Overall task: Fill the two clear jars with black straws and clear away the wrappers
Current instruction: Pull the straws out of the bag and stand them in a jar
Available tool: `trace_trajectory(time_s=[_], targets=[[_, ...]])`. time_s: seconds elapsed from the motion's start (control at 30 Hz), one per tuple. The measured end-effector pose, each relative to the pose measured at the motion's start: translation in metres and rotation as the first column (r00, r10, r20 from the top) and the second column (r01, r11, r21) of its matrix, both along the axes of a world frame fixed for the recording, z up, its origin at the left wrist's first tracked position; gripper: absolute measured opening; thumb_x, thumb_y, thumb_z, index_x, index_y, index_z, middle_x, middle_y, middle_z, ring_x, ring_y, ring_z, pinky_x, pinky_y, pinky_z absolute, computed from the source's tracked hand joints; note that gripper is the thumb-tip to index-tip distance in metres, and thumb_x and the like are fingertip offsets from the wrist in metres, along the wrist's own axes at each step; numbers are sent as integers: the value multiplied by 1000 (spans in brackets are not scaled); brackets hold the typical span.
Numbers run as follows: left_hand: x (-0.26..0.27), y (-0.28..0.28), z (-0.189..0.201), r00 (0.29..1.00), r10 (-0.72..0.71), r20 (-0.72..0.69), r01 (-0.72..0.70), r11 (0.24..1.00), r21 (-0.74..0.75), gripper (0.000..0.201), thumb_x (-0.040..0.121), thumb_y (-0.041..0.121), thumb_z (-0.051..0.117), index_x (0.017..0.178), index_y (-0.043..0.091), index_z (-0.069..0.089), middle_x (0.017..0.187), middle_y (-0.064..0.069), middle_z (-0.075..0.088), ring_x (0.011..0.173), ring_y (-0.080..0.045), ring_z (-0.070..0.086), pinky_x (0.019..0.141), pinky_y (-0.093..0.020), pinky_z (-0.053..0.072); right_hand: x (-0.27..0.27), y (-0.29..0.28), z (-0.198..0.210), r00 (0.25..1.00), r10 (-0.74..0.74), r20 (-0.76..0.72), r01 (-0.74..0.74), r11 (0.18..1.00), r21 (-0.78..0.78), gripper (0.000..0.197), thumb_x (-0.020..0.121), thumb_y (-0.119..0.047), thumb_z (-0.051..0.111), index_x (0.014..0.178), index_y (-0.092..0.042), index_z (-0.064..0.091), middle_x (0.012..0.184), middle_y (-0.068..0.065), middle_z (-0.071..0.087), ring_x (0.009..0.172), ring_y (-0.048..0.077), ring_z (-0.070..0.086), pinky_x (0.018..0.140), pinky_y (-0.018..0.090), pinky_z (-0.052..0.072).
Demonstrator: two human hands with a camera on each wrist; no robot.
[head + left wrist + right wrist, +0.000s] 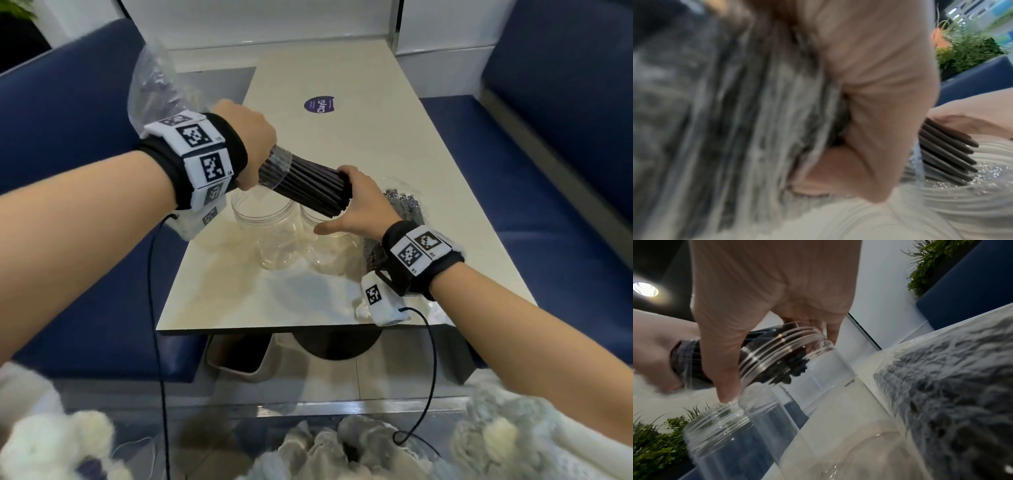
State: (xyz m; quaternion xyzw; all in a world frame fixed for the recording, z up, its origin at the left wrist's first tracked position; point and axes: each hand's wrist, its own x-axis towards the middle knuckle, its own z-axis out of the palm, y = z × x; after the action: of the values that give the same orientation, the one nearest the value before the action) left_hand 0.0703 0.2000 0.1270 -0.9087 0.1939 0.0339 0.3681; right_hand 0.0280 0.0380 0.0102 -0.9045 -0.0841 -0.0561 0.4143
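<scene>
A bundle of black straws (308,183) hangs slanted above two open clear jars (263,222) (329,246) on the table. My left hand (253,150) grips the upper part, still sheathed in its clear wrapper (154,85), which trails up and left. My right hand (349,198) holds the bare lower end, fingers curled over it and thumb stretched beneath. In the right wrist view the straw ends (789,369) show through the threaded rim of one jar (781,350), with the other jar (725,434) beside it. The left wrist view shows the bare straws (947,154) past my fingers (869,97).
A second wrapped pack of straws (400,205) lies on the cream table (342,130) right of the jars. A purple sticker (319,105) marks the far end. Blue benches (68,154) (565,137) flank the table. A bin (239,356) stands beneath its near edge.
</scene>
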Motion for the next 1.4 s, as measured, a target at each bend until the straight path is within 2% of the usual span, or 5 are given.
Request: trace_trajectory(time_s=[0.3, 0.57, 0.97, 1.17, 1.4], targets=[[-9, -31, 3, 987, -129, 100, 109, 975, 192, 15, 84, 24, 63, 95, 14, 59, 78, -1, 57, 80, -23, 58, 78, -38, 47, 3, 0, -6, 998, 59, 2, -58, 987, -150, 79, 56, -39, 83, 120, -11, 44, 117, 8, 43, 110, 23, 37, 88, 31, 36], [-17, -43, -27, 882, -439, 172, 379, 877, 296, 30, 95, 18, 46, 124, 15, 47, 119, -2, 60, 115, -26, 52, 113, -45, 19, 0, 2, -6, 999, 39, -28, -42, 990, -131, 79, 60, -37, 82, 122, -8, 43, 128, 11, 37, 120, 26, 32, 98, 32, 31], [-25, -42, -19, 821, -537, 195, 462, 825, 326, 25, 88, 6, 54, 111, 17, 55, 96, 2, 62, 104, -26, 57, 111, -61, 4, 3, 4, -5, 999, -28, -27, 25, 994, -103, 84, 62, -35, 82, 129, -10, 38, 131, 11, 36, 123, 26, 29, 101, 32, 29], [-22, -38, -6, 813, -504, 293, 468, 864, 188, 32, 87, 1, 52, 117, 12, 50, 104, -5, 59, 108, -31, 54, 110, -65, 6, 6, 4, -7, 999, -36, -12, 35, 998, -57, 85, 60, -32, 83, 129, -10, 38, 129, 10, 39, 122, 25, 31, 98, 30, 30], [-17, -14, 2, 906, -147, 397, 269, 924, -273, 49, 80, -7, 55, 125, 8, 43, 118, -12, 53, 109, -32, 53, 103, -48, 30, 10, 5, -9, 998, -59, -7, 58, 997, -50, 90, 61, -32, 82, 133, -10, 34, 133, 9, 38, 125, 25, 31, 104, 34, 31]])
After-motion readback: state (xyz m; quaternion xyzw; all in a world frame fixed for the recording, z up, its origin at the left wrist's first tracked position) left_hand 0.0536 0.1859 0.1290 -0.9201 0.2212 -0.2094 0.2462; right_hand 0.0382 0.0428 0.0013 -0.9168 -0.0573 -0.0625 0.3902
